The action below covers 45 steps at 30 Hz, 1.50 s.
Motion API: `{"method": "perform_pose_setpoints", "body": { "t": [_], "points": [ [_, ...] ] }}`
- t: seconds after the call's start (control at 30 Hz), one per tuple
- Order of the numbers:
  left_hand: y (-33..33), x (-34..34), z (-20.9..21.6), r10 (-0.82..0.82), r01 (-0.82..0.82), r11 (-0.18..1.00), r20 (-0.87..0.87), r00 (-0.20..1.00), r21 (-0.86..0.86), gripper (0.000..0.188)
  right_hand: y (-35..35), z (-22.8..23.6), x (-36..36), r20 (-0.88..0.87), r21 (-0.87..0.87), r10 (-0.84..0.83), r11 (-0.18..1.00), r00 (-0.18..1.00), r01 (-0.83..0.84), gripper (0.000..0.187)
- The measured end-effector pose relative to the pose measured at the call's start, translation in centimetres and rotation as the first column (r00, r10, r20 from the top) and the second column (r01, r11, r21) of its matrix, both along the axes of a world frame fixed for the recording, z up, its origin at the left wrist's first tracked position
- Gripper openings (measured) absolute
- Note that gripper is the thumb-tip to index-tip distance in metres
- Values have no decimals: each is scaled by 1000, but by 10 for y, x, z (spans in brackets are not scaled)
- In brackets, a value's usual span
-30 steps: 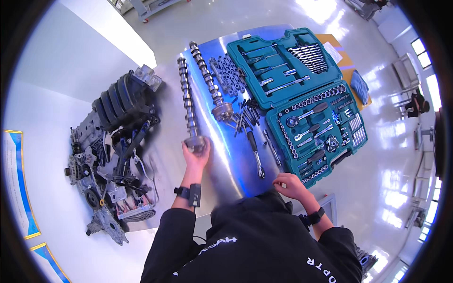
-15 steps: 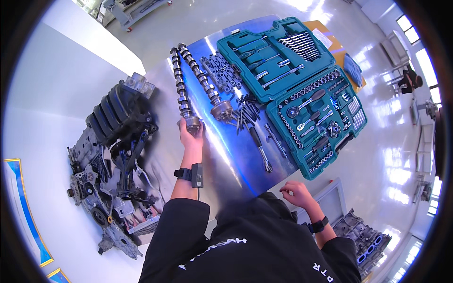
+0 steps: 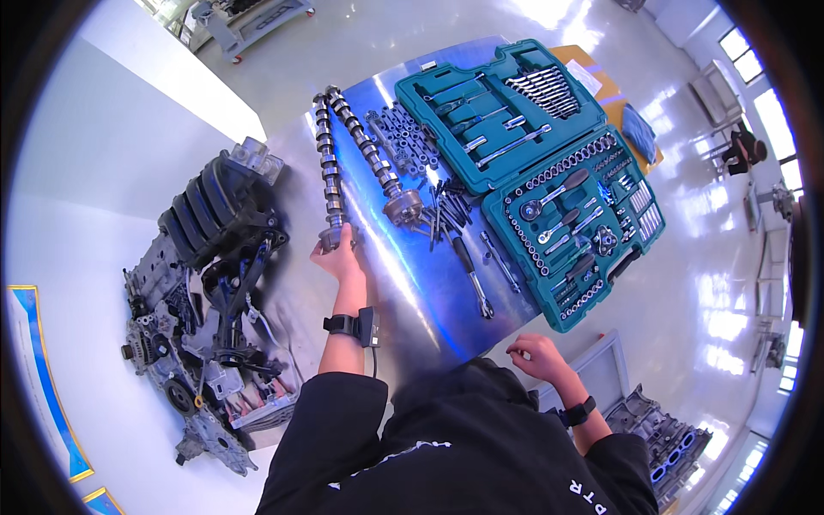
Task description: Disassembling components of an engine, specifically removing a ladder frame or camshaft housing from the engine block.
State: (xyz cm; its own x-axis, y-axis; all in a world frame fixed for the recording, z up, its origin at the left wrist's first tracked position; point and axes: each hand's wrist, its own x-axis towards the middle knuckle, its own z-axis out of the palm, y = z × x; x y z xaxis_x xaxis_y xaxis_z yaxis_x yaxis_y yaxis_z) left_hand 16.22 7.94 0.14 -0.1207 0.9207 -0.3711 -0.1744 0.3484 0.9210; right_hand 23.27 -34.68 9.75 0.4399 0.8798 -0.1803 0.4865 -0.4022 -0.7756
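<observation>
My left hand (image 3: 340, 260) is closed round the wide round end of the left camshaft (image 3: 327, 159), which lies lengthwise on the metal table. A second camshaft (image 3: 365, 148) rests just right of it; the two nearly meet at their far ends. By my right hand (image 3: 536, 357), at the table's near edge, nothing is being touched; its fingers are loosely curled with nothing visible in them. Several bolts (image 3: 446, 206) lie in a heap right of the camshafts, beside a black-handled ratchet wrench (image 3: 469, 270) and a metal extension bar (image 3: 499, 260). Small metal bearing caps (image 3: 405, 137) sit farther back.
An open green tool case (image 3: 502, 190) with sockets, ratchets and wrenches covers the table's right side. A partly stripped engine (image 3: 219, 275) stands at the left. An engine block (image 3: 665, 438) is at the lower right, and a wheeled cart (image 3: 249, 26) at the back.
My left hand has shifted a little nearer and left, its grip turned on the left camshaft's round end, which has also moved slightly nearer. My right hand stays almost where it was.
</observation>
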Motion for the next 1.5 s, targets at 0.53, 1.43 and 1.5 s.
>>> {"method": "perform_pose_setpoints", "body": {
  "t": [0.53, 1.43, 1.5],
  "points": [
    [-11, -6, 1, 32, 158, 936, -525, 850, 313, 85, 3, -5, 9, 12, -46, 49, 998, 999, -48, 9],
    [-28, 25, -25, -84, 360, 882, -649, 756, 305, 93, -1, -14, 16, -4, -47, 117, 992, 993, -117, 16],
    [-27, 20, -22, -117, 366, 887, -630, 768, 281, 86, -9, -16, 17, 29, -30, 82, 996, 996, -82, 16]
  ]
}}
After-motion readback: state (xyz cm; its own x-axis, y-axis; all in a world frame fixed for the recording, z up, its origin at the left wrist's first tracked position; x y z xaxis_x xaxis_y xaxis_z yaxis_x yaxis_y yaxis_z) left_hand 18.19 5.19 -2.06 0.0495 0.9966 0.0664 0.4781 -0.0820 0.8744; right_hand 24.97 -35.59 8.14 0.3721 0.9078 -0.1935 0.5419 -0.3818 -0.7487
